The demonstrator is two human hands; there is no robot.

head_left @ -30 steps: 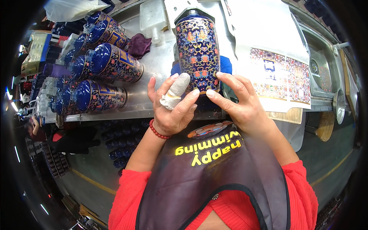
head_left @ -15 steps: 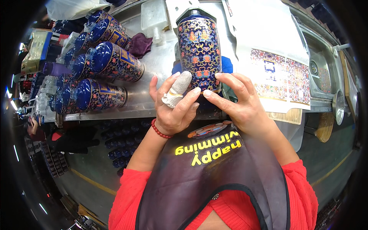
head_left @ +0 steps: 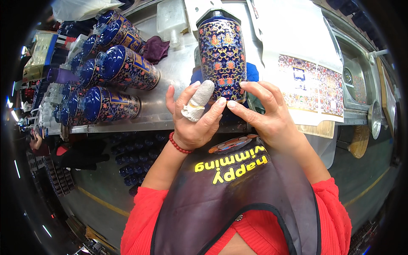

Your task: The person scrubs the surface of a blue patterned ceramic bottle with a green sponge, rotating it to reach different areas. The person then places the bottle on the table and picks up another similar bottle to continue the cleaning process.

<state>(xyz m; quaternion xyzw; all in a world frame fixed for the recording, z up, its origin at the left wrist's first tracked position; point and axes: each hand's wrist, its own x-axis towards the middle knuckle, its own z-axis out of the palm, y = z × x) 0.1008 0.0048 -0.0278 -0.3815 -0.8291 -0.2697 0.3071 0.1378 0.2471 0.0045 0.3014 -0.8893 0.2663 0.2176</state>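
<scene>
A dark blue bottle [head_left: 222, 55] with a dense floral pattern lies with its neck pointing away from me, over a blue cloth [head_left: 252, 73]. My left hand [head_left: 192, 127] is at the bottle's near left end, its thumb tip on the bottom edge. A grey cloth cover [head_left: 203, 92] wraps one of its fingers, tied at the base. My right hand [head_left: 270, 114] pinches the near right end, index finger on the side and thumb at the bottom edge. The two thumb tips are almost together.
Several blue patterned bottles [head_left: 131, 68] stand at the left beside a purple cloth [head_left: 156, 49]. A clear plastic container [head_left: 171, 18] sits at the back. Printed floral sheets [head_left: 310, 83] lie on the right, next to a metal sink [head_left: 355, 83]. The metal table's front edge [head_left: 157, 126] runs before me.
The bottle and both hands have shifted very slightly to the right. The thumbs stay at the bottle's bottom edge.
</scene>
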